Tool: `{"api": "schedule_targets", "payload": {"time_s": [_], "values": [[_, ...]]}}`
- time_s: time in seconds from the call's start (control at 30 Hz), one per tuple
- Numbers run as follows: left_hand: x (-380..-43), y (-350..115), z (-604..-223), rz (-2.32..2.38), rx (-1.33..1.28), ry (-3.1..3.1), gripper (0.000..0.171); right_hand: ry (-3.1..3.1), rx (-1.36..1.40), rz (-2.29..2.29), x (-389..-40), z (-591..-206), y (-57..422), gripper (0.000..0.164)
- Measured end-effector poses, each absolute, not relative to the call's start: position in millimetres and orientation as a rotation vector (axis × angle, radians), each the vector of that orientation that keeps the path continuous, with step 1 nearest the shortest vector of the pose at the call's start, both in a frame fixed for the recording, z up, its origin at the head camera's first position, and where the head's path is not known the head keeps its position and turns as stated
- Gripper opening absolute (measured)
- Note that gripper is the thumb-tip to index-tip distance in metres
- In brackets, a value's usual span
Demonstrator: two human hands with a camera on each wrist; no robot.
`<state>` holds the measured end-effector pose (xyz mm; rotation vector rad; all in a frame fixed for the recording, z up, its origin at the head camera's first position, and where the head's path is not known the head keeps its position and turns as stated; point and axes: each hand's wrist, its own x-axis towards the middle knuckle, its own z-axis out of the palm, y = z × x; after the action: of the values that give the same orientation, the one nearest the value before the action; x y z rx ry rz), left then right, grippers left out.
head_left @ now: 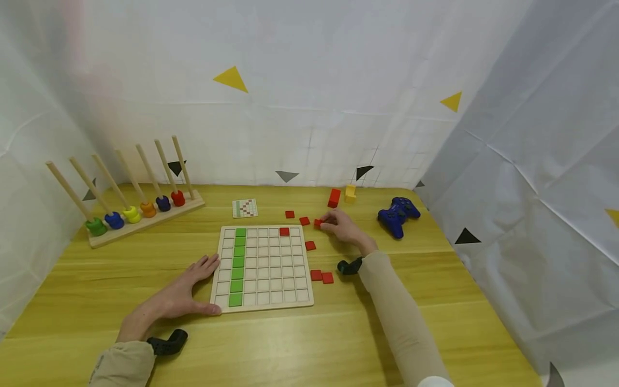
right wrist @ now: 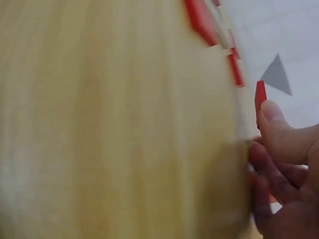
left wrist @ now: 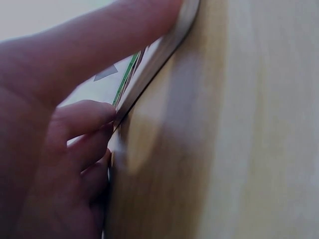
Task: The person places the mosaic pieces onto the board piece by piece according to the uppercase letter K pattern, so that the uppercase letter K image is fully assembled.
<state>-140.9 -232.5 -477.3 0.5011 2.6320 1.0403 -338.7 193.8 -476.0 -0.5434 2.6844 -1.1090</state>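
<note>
A wooden grid board (head_left: 275, 269) lies flat on the table, with a column of green square tiles (head_left: 238, 262) toward its left side and one red tile (head_left: 284, 231) in its top row. My left hand (head_left: 176, 295) rests at the board's left edge, thumb at the lower left corner and fingers stretched along the side. Beyond the board's upper right corner, my right hand (head_left: 344, 227) pinches a red square tile (right wrist: 259, 102) between thumb and finger. Several loose red tiles (head_left: 310, 245) lie along the board's right and far sides.
A small pattern card (head_left: 245, 208) lies behind the board. At the back right are a red block (head_left: 334, 198), a yellow block (head_left: 350, 193) and a blue game controller (head_left: 398, 217). A peg stand with coloured beads (head_left: 147, 223) stands at the back left.
</note>
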Motion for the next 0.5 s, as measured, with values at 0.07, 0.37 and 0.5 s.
{"api": "schedule_targets", "payload": {"time_s": [0.07, 0.37, 0.5], "values": [[-140.8, -232.3, -477.1, 1.030, 0.503, 2.637, 0.115, 2.640, -0.533, -1.163, -335.1, -471.6, 193.0, 0.024], [-141.3, -231.9, -477.8, 1.024, 0.487, 2.628, 0.115, 2.650, -0.628, -1.208, -308.6, -449.6, 160.4, 0.028], [-142.7, -232.3, -480.0, 1.017, 0.470, 2.631, 0.115, 2.665, -0.681, -1.192, -297.8, -440.1, 136.0, 0.027]]}}
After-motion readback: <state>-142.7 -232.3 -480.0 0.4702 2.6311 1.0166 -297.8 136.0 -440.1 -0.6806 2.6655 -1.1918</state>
